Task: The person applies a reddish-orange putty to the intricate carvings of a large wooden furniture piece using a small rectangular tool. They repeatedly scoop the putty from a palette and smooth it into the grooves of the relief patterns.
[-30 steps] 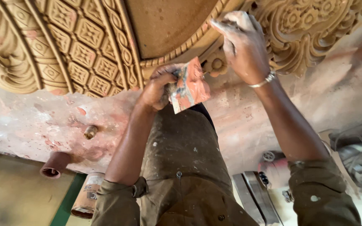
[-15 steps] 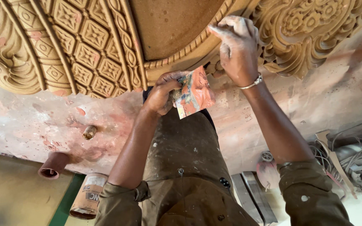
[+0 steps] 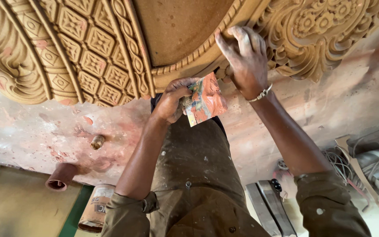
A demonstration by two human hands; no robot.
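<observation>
My left hand (image 3: 172, 100) grips a small card (image 3: 205, 100) smeared with reddish-brown putty, held just below the lower edge of a large carved wooden panel (image 3: 88, 48). My right hand (image 3: 244, 57) rests on the panel's beaded border, fingers pressed against the carving, a metal bracelet on its wrist. Ornate floral carving (image 3: 316, 30) lies right of that hand. Both hands are dusty with putty. The panel has a plain recessed centre (image 3: 180, 26) and a lattice of diamond motifs.
The floor (image 3: 36, 127) is stained pink and white. A brown tube (image 3: 60, 176) and a tin can (image 3: 95, 208) lie lower left, a small cylinder (image 3: 97, 141) near them. Metal bars (image 3: 270, 206) and tangled wires (image 3: 369, 162) lie at the right.
My right hand slid down and left along the beaded border. My left hand with the card rose slightly toward the panel edge.
</observation>
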